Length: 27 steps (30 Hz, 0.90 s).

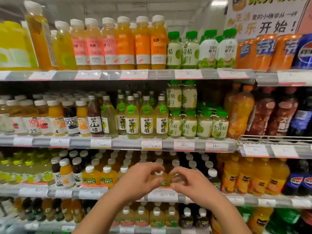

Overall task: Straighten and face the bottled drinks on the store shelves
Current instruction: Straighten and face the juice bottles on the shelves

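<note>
**Two hands at the juice bottles on the third shelf**

Both hands are seen raised to the front row of the third shelf from the top. The left hand is curled round the neck of a yellow juice bottle, with thumb and fingers closed just below its white cap. The right hand is curled round the neighbouring bottle just to the right; its fingers are bent over the bottle's upper part, and most of that bottle is hidden, so how firmly it is held cannot be told. Both bottles stand upright at the shelf edge, above a price tag on the rail.

To the left of the held bottles, two orange NFC bottles are faced forward, and beyond them a small orange bottle and dark juice bottles are stood. To the right a dark bottle is placed, then large orange soda bottles and blue cola bottles.

On the shelf above, glass lemon drinks with white labels and green-capped lime bottles are lined up, two more lime bottles being stacked on top. The top shelf is filled with tall orange and pink-labelled juices and coconut water bottles. A printed sign is hung at the upper right. The picture is somewhat blurred, and small print cannot be read.
</note>
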Each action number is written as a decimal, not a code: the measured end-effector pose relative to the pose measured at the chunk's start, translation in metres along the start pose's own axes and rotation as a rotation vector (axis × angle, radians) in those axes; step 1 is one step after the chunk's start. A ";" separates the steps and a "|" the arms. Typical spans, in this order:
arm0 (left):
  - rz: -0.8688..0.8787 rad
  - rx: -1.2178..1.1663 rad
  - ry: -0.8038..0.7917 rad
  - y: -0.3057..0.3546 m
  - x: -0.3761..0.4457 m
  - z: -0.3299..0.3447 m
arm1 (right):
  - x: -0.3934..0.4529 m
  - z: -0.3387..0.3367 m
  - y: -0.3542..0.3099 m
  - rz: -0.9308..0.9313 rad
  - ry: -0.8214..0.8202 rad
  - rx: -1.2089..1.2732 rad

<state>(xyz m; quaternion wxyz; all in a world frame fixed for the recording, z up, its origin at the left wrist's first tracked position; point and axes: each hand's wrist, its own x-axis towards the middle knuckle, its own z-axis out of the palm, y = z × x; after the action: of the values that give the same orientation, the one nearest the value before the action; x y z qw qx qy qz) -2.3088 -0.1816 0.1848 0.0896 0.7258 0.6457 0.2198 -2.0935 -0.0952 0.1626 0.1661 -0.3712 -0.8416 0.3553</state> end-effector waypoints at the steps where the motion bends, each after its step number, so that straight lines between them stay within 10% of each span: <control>1: 0.001 0.011 0.021 0.001 0.000 -0.008 | 0.001 -0.005 -0.006 -0.018 0.002 -0.008; 27: 0.008 0.278 0.458 -0.017 0.010 -0.188 | 0.055 -0.078 -0.123 -0.324 0.138 -0.244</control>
<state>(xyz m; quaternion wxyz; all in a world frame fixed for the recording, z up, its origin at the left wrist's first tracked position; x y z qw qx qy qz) -2.4048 -0.1982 0.3467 -0.1603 0.6649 0.6702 0.2881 -2.1498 -0.0754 0.3064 0.2323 -0.2717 -0.9138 0.1930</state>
